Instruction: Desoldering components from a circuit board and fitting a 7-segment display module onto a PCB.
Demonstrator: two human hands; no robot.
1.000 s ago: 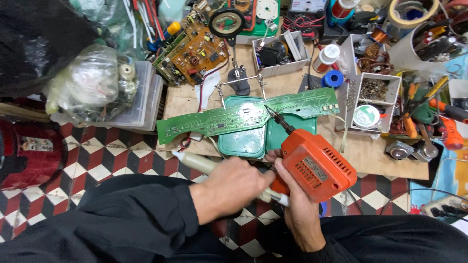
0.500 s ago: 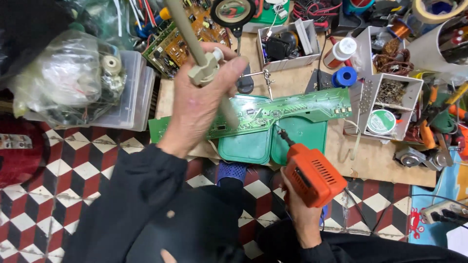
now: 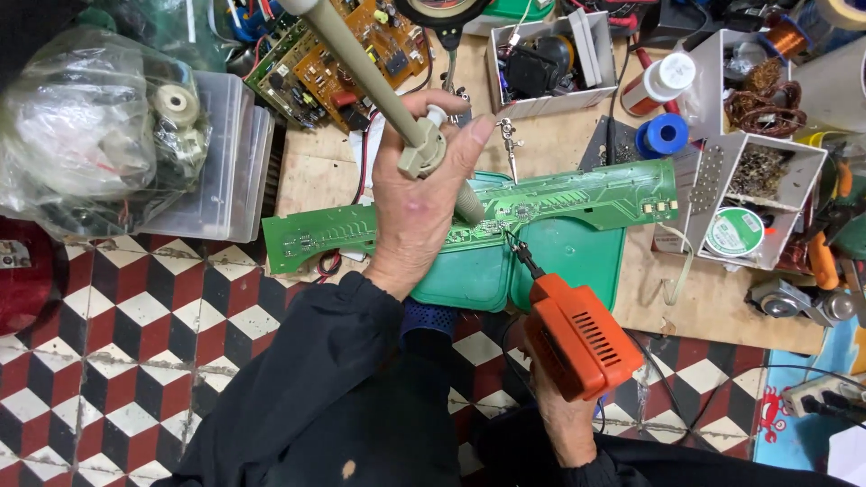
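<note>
Left hand (image 3: 424, 194) fully closed round a beige suction tool (image 3: 379, 86); the tool's upper end is cut off by the top edge, its lower tip (image 3: 469, 209) pokes out under the palm onto the long green circuit board (image 3: 559, 203). Right hand (image 3: 564, 419) mostly hidden under the orange soldering gun (image 3: 577, 338) it grips; fingers not visible, tip touching the board mid-span. Board lies across a green plastic tray (image 3: 559, 261), partly covered by the left hand. Clear bag (image 3: 86, 135) top left, contents hard to make out. White-capped bottle (image 3: 658, 83) with red-brown body, blue tape roll (image 3: 666, 135) just beside it. Round green-and-white label (image 3: 732, 233) in a white box (image 3: 767, 203) at right; print too small to tell.
</note>
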